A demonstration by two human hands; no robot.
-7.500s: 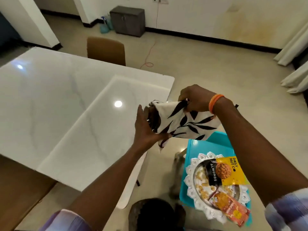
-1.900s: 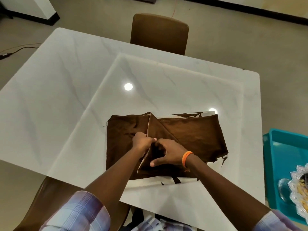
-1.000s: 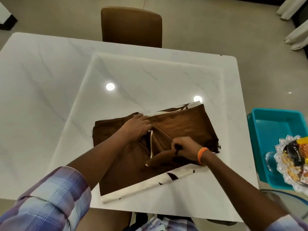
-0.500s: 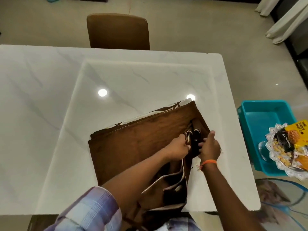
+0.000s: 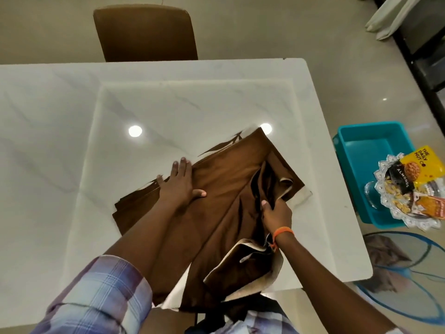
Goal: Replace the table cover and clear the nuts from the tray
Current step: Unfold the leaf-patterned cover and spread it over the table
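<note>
A brown table cover [image 5: 224,186] with a cream, leaf-printed underside lies partly unfolded on the white marble table [image 5: 72,116], its near end hanging over the front edge. My left hand [image 5: 179,183] presses flat on its left part, fingers spread. My right hand [image 5: 275,209], with an orange wristband, pinches a fold of the cloth near its right side. Off the table to the right, a glass tray [image 5: 385,213] holds loose nuts, a yellow and black almond packet [image 5: 420,166] and an orange packet [image 5: 431,206].
The glass tray rests on a teal plastic tub [image 5: 361,150] on the floor, right of the table. A brown chair [image 5: 144,32] stands at the table's far side. A blue hoop with fabric [image 5: 397,273] lies on the floor at lower right. Curtains hang at upper right.
My left hand has left the fold and moved left to press flat on the cloth. My right hand still holds the fold, and more cloth has opened toward the near edge.
</note>
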